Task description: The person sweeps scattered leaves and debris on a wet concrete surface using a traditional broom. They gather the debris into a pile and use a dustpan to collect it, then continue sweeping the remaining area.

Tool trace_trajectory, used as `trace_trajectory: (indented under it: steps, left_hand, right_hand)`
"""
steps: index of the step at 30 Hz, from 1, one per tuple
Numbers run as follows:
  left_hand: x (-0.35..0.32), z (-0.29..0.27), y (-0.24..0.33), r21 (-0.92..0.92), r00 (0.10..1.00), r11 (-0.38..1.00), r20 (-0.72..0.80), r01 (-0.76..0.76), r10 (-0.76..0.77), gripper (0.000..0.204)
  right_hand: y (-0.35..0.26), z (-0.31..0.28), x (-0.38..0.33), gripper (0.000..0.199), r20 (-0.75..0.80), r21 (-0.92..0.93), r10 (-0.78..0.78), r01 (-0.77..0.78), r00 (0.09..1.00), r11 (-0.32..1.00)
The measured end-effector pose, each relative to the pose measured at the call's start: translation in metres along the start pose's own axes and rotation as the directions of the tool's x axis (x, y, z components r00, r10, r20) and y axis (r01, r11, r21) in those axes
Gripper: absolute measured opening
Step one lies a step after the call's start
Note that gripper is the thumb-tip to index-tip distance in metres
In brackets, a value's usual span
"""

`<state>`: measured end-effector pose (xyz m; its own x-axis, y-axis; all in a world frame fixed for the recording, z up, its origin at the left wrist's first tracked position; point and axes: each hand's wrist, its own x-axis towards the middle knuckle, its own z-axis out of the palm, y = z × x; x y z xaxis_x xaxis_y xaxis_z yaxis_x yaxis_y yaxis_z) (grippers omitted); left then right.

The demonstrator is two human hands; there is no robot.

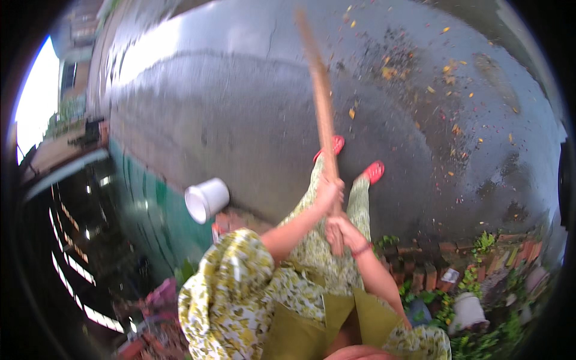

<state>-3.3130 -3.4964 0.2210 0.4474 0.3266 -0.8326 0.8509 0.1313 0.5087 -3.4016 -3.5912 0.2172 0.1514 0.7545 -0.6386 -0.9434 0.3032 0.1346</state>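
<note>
A long wooden pole [322, 102] slants up and away from my body, over the wet pavement. My left hand [329, 193] wraps round it, higher up the shaft. Lower down, close to the pole's near end, my right hand [341, 230] is closed on it too, with a dark band at the wrist. The pole's far end is blurred near the top edge of the head view. Below it show my legs in patterned trousers and my red shoes [373, 173].
On the left a white bucket [215, 193] stands tilted in view, beside bricks and a green surface. Yellow leaves [390, 73] and small debris lie scattered on the wet pavement [252, 114]. A brick edging [431, 277] with plants and a white pot [468, 311] runs along the lower right.
</note>
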Motion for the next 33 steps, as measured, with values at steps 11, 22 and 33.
trace_trajectory:
  steps: [11, 22, 33]
  left_hand:
    - [0.107, -0.050, -0.108, 0.045, 0.930, 0.932, -0.108, 0.359, -0.353, 0.010]
    - [0.034, 0.147, -0.115, -0.045, 0.580, 0.976, 0.810, 0.211, -0.088, 0.050]
    - [-0.074, -0.145, -0.143, -0.441, 0.985, 0.897, -0.165, -0.027, -0.051, 0.017]
  right_hand:
    - [-0.008, -0.037, 0.074, 0.010, -0.010, 0.129, 0.101, -0.099, 0.995, 0.987]
    - [0.012, -0.049, -0.052, 0.017, -0.492, -0.249, -0.580, 0.533, 0.649, 0.808]
    - [0.125, 0.014, 0.024, 0.011, 0.168, 0.065, 0.402, -0.417, 0.900, 0.907]
